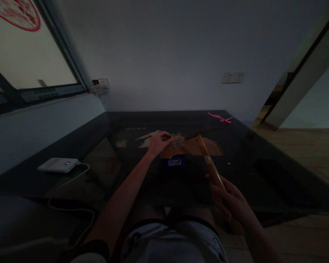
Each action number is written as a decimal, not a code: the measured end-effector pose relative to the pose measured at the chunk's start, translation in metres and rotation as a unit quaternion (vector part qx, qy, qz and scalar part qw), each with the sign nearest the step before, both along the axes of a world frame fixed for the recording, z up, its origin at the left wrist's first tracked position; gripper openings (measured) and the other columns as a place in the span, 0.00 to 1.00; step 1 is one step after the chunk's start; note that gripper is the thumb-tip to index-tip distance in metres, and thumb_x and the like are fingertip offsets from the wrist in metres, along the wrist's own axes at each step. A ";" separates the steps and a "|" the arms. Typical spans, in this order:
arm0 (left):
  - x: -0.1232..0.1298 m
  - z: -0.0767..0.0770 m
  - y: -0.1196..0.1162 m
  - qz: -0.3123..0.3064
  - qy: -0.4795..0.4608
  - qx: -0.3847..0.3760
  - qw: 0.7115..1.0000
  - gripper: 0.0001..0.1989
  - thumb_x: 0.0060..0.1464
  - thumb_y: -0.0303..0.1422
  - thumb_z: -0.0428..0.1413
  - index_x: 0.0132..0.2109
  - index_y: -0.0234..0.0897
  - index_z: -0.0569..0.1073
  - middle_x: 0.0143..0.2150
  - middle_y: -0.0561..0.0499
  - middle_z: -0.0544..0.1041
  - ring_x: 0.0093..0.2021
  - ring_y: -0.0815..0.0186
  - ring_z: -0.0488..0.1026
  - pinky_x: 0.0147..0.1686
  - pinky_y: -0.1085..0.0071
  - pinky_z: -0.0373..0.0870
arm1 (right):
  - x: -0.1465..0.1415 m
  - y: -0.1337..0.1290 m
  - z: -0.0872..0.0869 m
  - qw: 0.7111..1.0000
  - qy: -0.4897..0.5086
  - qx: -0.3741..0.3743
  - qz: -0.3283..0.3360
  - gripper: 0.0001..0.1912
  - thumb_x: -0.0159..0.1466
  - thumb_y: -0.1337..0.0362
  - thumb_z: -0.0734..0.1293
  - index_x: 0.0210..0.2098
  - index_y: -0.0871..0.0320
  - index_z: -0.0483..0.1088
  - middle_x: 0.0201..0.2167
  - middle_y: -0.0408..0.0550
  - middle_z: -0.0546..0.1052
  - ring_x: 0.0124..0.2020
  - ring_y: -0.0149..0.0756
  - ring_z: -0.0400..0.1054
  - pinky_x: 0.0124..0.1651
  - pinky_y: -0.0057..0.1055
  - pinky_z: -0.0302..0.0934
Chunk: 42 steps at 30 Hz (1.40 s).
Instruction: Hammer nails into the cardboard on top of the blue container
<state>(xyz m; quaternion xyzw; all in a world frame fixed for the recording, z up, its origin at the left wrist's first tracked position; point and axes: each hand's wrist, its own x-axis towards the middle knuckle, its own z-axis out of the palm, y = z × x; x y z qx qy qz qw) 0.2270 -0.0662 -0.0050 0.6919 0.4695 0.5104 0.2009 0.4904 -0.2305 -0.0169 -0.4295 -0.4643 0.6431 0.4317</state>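
My left hand [159, 141] reaches over the table, its fingers bent into a pinch at the left end of a brown speckled piece [192, 147]. What sits between the fingertips is too dark to make out. Under that piece is a small blue box [173, 161] with a white label on its front. My right hand [230, 199] is wrapped around the lower part of a long brown wooden handle [211, 168], tilted up and to the left. A dark part extends left from its upper end, over the speckled piece; the tool's kind is unclear.
The dark glossy table [142, 186] bears a printed pale design. A white power bank [59, 165] with a white cable [71, 179] lies at the left. A pink ribbon-like item [222, 119] lies at the far right, and a dark flat object [283, 180] nearer right.
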 end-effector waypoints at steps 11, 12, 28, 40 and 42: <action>-0.001 -0.005 -0.005 -0.009 -0.001 0.007 1.000 0.03 0.48 0.28 0.56 0.32 0.33 0.72 0.31 0.50 0.75 0.33 0.68 0.74 0.35 0.71 0.71 | -0.005 -0.002 0.008 1.000 -0.006 0.005 0.007 0.30 0.56 0.54 0.67 0.53 0.61 0.58 0.10 0.29 0.58 0.07 0.18 0.45 0.09 0.16 0.42; -0.001 -0.004 -0.005 -0.005 -0.002 0.007 1.000 0.03 0.48 0.27 0.56 0.32 0.33 0.72 0.31 0.50 0.75 0.33 0.68 0.73 0.35 0.71 0.71 | -0.005 -0.002 0.008 1.000 -0.007 0.005 0.012 0.31 0.56 0.54 0.67 0.54 0.61 0.57 0.10 0.29 0.58 0.07 0.18 0.45 0.09 0.16 0.42; -0.002 -0.012 -0.003 0.015 0.031 0.016 0.999 0.03 0.47 0.27 0.57 0.33 0.35 0.72 0.32 0.51 0.76 0.33 0.67 0.74 0.36 0.71 0.70 | 0.001 0.028 0.066 0.968 -0.219 0.098 0.070 0.23 0.58 0.56 0.64 0.51 0.58 0.62 0.16 0.32 0.60 0.11 0.21 0.52 0.12 0.19 0.48; -0.002 -0.009 -0.006 0.059 0.093 -0.019 0.994 0.05 0.46 0.30 0.60 0.33 0.34 0.74 0.30 0.50 0.77 0.32 0.65 0.74 0.33 0.71 0.68 | -0.007 0.053 0.107 0.914 -0.354 0.116 0.163 0.20 0.58 0.61 0.63 0.49 0.59 0.63 0.16 0.35 0.63 0.12 0.24 0.55 0.13 0.21 0.51; -0.001 -0.007 -0.008 0.057 0.082 -0.025 0.995 0.04 0.47 0.28 0.60 0.33 0.34 0.75 0.31 0.50 0.77 0.32 0.66 0.74 0.33 0.72 0.68 | -0.006 0.052 0.110 0.913 -0.349 0.132 0.164 0.20 0.58 0.60 0.63 0.49 0.59 0.63 0.15 0.35 0.63 0.12 0.24 0.54 0.12 0.21 0.51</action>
